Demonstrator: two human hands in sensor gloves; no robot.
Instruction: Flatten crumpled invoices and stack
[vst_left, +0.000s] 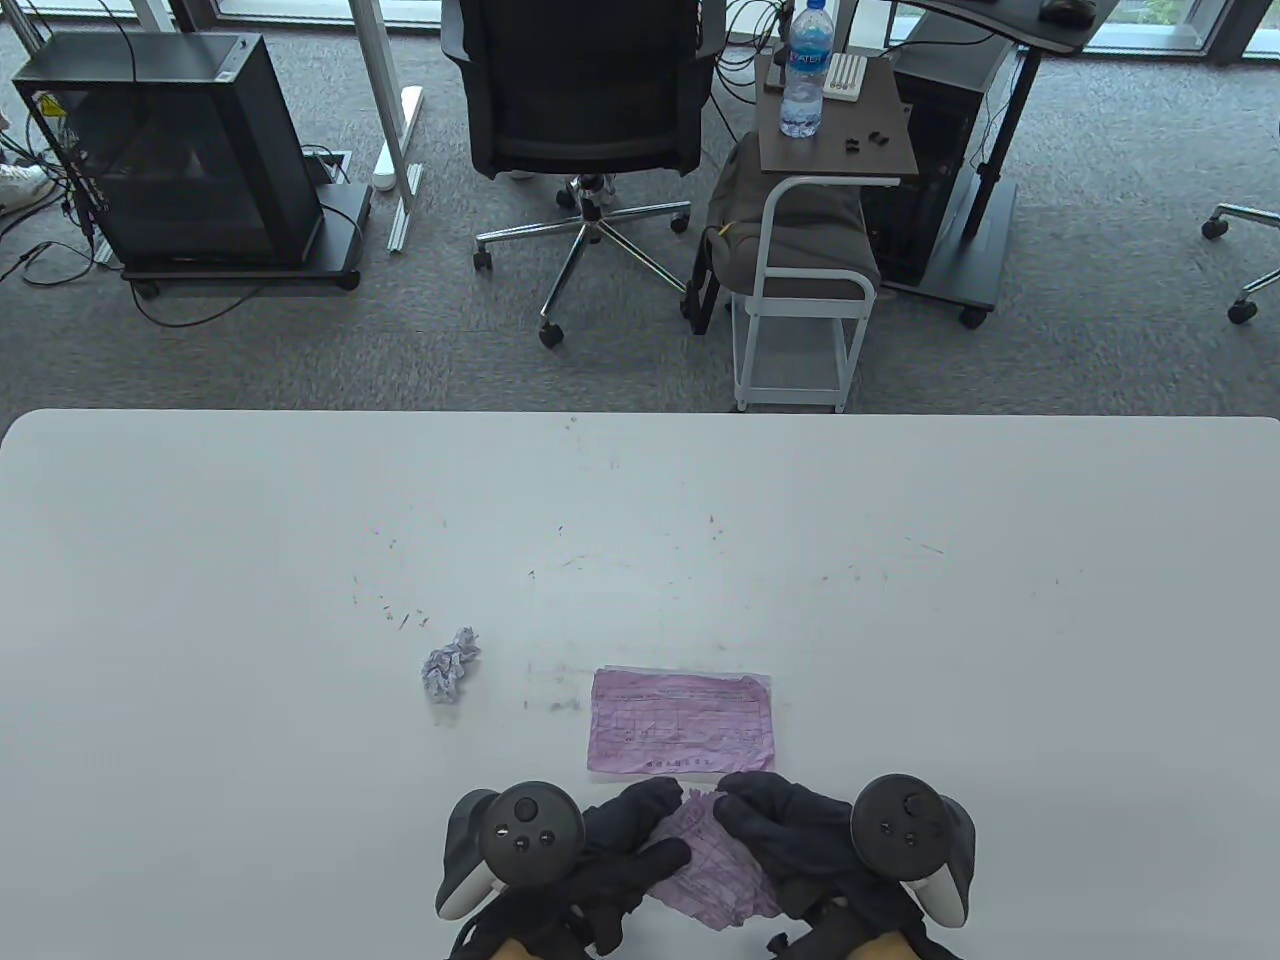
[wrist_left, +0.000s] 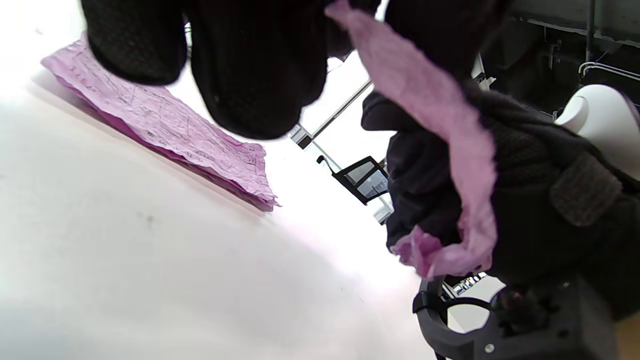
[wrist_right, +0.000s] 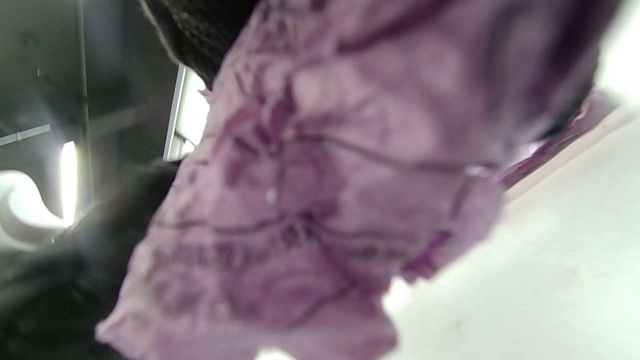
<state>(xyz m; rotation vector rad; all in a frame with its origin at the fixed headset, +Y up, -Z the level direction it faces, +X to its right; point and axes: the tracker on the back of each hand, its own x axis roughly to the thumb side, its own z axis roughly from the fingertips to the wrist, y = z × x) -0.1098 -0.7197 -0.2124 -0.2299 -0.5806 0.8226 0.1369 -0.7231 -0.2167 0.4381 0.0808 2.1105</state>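
Both grips, left hand (vst_left: 610, 850) and right hand (vst_left: 790, 835), are pinching a crumpled invoice (vst_left: 715, 865), pulling it flat near the flattened stack (vst_left: 680, 722).

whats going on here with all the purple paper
A person in black sensor gloves is flattening crumpled purple invoices. Both hands, left hand and right hand, hold a half-opened invoice at the near edge of the table. Just beyond it lies a stack of flattened ones. One crumpled ball still waits to the left, untouched.
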